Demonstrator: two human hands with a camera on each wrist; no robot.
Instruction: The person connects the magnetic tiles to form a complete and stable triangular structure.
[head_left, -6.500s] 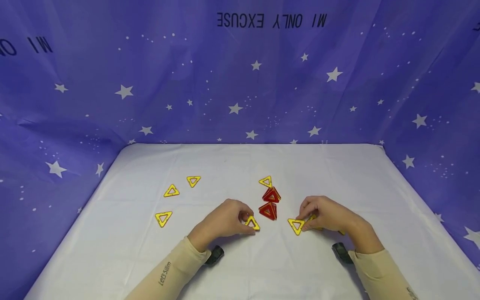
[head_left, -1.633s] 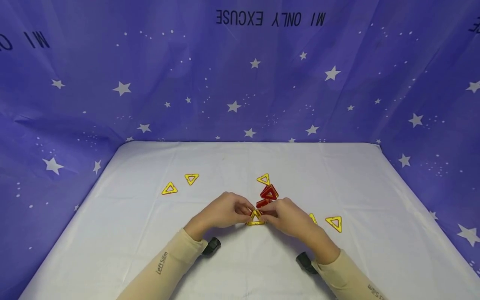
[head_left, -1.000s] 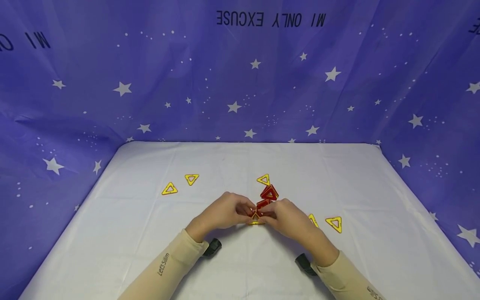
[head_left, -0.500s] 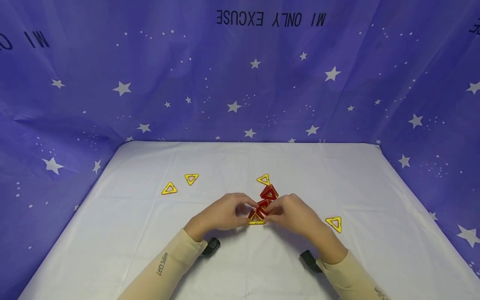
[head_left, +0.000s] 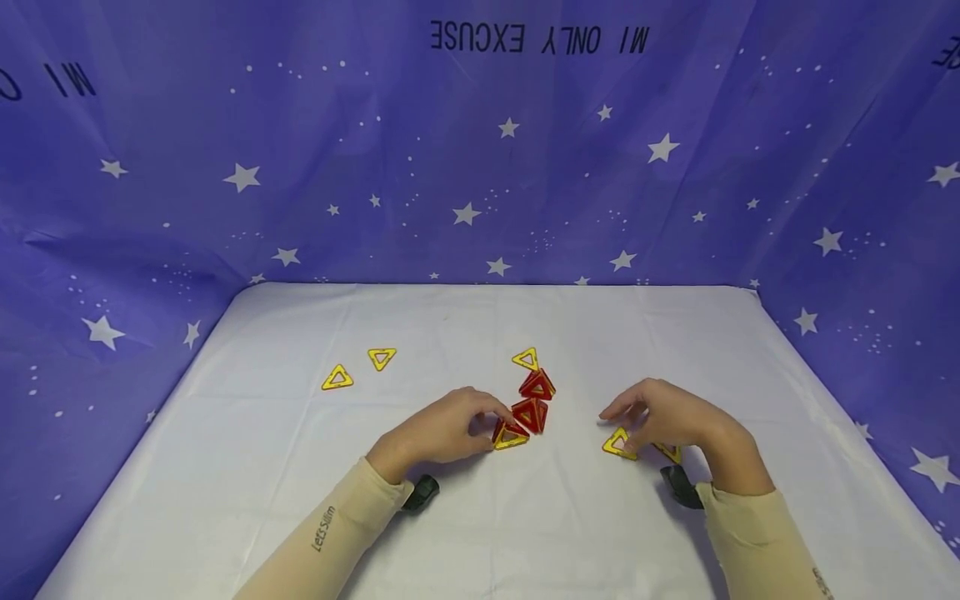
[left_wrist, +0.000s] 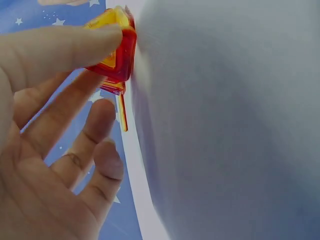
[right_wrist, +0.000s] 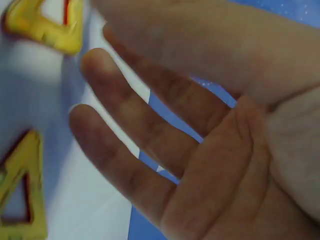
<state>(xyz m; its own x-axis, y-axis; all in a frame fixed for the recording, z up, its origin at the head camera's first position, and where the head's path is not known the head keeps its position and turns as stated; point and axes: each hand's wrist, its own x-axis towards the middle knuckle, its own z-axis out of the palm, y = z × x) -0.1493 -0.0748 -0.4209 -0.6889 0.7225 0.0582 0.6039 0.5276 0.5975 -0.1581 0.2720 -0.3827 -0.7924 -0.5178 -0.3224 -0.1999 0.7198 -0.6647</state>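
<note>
In the head view my left hand [head_left: 448, 427] pinches a small pyramid [head_left: 513, 442] of triangular magnetic tiles, red and yellow, between thumb and forefinger. The left wrist view shows this pyramid [left_wrist: 125, 60] close up, the other fingers loosely spread below. Just behind it stand two red pyramids [head_left: 531, 414], one behind the other, and a flat yellow triangle tile [head_left: 535, 357] lies beyond them. My right hand [head_left: 678, 425] hovers with fingers extended over two loose yellow tiles [head_left: 610, 443]; its thumb overlaps the nearer one. Nothing is visibly held there; the right wrist view shows both tiles [right_wrist: 60, 42] beside the fingers.
Two more yellow triangle tiles [head_left: 337, 384] lie flat at the left of the white-covered table [head_left: 450, 333]. A purple star-patterned cloth [head_left: 390, 150] hangs behind and at both sides. Dark wrist devices [head_left: 422, 493] jut under the sleeves.
Yellow tiles have been joined into the pyramid at my left hand, and the lowest tile on the left is gone. In the last half second my right hand left the pyramid and moved right.
</note>
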